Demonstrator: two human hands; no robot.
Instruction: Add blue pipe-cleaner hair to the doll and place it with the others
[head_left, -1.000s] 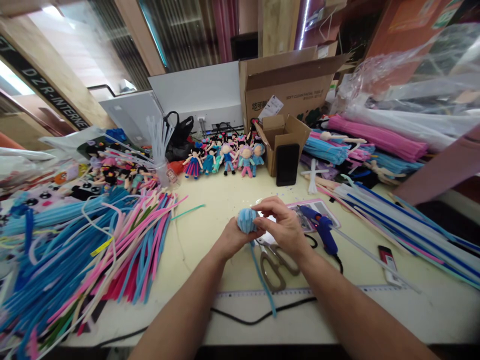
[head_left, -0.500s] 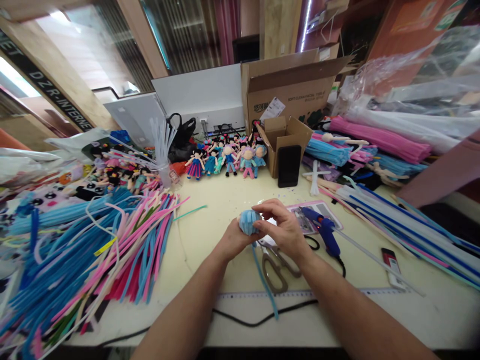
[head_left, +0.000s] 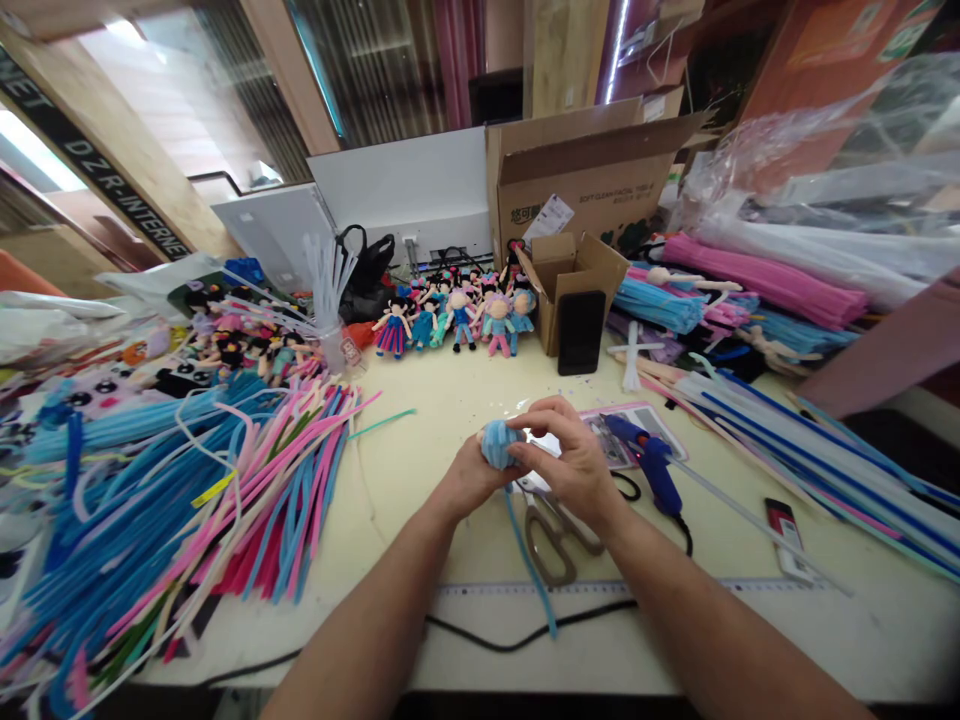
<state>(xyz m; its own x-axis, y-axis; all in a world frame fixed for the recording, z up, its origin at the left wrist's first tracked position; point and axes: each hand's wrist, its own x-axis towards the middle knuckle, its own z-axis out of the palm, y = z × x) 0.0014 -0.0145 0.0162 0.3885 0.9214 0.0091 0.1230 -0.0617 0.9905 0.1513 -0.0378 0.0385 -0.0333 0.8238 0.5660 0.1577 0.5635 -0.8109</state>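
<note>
A light blue fuzzy ball (head_left: 498, 444) is held above the middle of the table. My left hand (head_left: 471, 482) is wrapped round it from the left and below, a bit of pale material showing at its left edge. From the right, my right hand (head_left: 564, 462) pinches the ball's side between thumb and fingers. A blue fuzzy strip (head_left: 531, 560) hangs below my hands toward the ruler. Partly under my right hand lie scissors (head_left: 553, 545) with grey-brown handles. A blue glue gun (head_left: 652, 470) lies to the right on a pink-edged card (head_left: 667, 430).
Pipe cleaners (head_left: 150, 500) are heaped at left, more (head_left: 795, 440) at right. Small dolls (head_left: 459, 318) stand at the back beside an open carton (head_left: 581, 270) and a black phone (head_left: 580, 333). A ruler (head_left: 720, 585), black cable (head_left: 510, 648) and red-and-white bottle (head_left: 787, 538) are near the front.
The view has shifted slightly. The ball appears turned a little in my hands; both hands keep nearly the same place and hold.
</note>
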